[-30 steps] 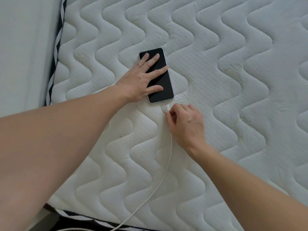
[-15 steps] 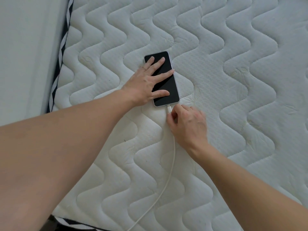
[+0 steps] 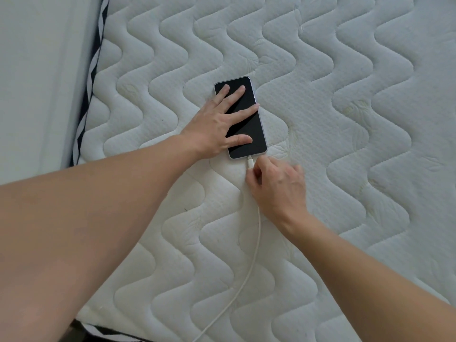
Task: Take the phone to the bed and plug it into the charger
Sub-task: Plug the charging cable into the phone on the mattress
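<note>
A phone (image 3: 251, 129) with a dark screen lies face up on the white quilted mattress (image 3: 345, 119). My left hand (image 3: 217, 124) rests flat on the screen, fingers spread, pressing it down. My right hand (image 3: 276, 186) pinches the white charger cable (image 3: 254, 255) just behind its plug (image 3: 250, 162). The plug's tip meets the middle of the phone's bottom edge. From my right hand the cable runs down across the mattress and off the near edge.
A pale wall or panel (image 3: 37, 82) stands along the left. The mattress has a black-and-white striped border (image 3: 90, 77) on its left side and near edge. The quilted surface stretches wide to the right.
The plug has gone from just below the phone up to its bottom edge. My left hand has stayed flat on the screen. The view has shifted slightly.
</note>
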Tool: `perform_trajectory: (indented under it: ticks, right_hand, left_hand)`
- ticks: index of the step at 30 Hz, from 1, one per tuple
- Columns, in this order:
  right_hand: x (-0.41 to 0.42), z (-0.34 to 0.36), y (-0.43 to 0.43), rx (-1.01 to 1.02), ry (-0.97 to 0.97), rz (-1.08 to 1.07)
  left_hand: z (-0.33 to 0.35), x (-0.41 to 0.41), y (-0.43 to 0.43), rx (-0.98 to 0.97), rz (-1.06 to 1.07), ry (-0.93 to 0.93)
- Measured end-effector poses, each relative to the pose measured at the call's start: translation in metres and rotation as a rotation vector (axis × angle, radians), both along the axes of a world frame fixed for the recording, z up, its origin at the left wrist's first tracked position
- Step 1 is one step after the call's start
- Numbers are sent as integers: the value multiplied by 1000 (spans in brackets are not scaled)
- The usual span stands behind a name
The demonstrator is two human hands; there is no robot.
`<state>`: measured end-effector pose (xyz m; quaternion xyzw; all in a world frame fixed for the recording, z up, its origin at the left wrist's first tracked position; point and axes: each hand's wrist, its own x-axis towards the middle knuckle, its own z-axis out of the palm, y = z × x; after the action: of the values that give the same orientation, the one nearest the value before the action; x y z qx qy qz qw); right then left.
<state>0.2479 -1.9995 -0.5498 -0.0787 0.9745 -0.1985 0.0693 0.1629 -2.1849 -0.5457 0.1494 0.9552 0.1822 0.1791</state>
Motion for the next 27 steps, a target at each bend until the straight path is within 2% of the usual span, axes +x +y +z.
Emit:
perform_trajectory:
  ticks: [6, 27]
  right_hand:
    - [1, 1, -5, -20, -57, -58]
    - [1, -1, -4, 62, 77, 50]
  left_hand:
    - [-1, 0, 0, -2, 6, -5]
    - [-2, 0, 0, -5, 15, -3]
